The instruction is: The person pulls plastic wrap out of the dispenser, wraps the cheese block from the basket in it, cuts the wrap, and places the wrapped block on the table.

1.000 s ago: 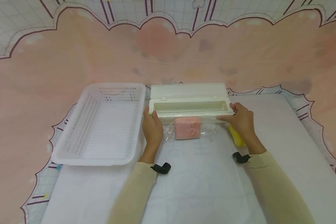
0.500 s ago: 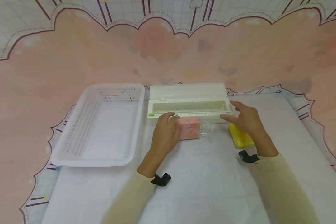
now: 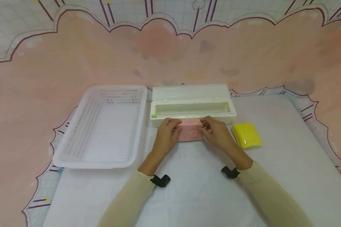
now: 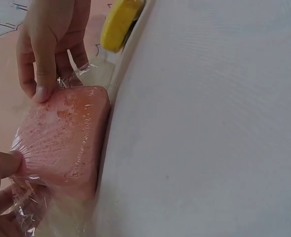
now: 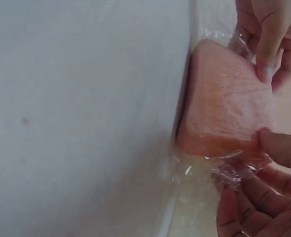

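Observation:
A pink block (image 3: 189,132) wrapped in clear plastic film lies on the table in front of a long white box (image 3: 193,108). My left hand (image 3: 166,135) holds its left end, thumb pressed on the top face and fingers in the loose film (image 4: 32,197) at that end. The right hand (image 3: 217,134) grips the opposite end the same way, with its thumb near the edge of the top face and fingers curled at the crumpled film (image 5: 229,168). Folded back, the box's lid (image 3: 190,92) stands open above a long hollow, and a small green slider (image 3: 154,115) sits at the left.
A white perforated plastic basket (image 3: 133,154) stands left of the box. To the right of my right hand lies a yellow wrapped block (image 3: 246,135). White cloth (image 3: 193,195) covers the table, and a patterned sheet (image 3: 187,63) hangs behind it.
My left hand has left the box's left end for the pink block. The right hand has come from the box's right end to the block's other end, uncovering the yellow block.

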A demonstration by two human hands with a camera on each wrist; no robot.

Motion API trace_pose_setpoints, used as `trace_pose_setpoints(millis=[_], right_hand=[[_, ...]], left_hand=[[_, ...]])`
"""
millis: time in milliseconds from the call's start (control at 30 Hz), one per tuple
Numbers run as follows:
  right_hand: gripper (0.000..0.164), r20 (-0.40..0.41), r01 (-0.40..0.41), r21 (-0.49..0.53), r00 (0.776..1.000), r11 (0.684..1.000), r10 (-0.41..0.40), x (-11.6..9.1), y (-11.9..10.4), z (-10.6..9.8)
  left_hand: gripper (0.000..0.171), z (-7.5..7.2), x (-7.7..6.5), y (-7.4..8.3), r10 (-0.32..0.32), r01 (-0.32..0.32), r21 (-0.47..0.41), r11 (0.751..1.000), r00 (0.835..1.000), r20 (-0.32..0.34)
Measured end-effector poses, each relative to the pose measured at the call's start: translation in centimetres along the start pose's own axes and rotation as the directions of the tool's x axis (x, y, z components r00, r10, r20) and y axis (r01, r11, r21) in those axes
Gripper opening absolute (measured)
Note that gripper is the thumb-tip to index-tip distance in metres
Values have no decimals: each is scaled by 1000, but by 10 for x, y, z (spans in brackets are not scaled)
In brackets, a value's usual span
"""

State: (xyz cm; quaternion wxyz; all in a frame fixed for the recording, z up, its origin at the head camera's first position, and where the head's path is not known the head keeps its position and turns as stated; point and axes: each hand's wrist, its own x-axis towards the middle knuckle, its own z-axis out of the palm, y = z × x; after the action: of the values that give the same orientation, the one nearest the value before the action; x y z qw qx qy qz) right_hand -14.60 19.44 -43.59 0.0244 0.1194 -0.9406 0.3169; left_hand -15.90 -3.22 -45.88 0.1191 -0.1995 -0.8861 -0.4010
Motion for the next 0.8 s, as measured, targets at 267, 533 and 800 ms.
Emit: trace_pose_setpoints(millis=[267, 533, 800], right_hand=[[30, 62, -71, 91, 996, 993, 66, -6, 0, 2], [28, 57, -47, 88, 997, 995, 42, -15, -7, -4], [29, -59, -55, 116, 996, 992, 62, -26, -18, -12]], left_hand=[[20, -2, -6, 6, -25, 26, -53, 998, 999, 22], [21, -8, -12, 18, -12, 13, -72, 997, 1000, 16], [17, -24, -18, 41, -17, 14, -142, 990, 1000, -16]])
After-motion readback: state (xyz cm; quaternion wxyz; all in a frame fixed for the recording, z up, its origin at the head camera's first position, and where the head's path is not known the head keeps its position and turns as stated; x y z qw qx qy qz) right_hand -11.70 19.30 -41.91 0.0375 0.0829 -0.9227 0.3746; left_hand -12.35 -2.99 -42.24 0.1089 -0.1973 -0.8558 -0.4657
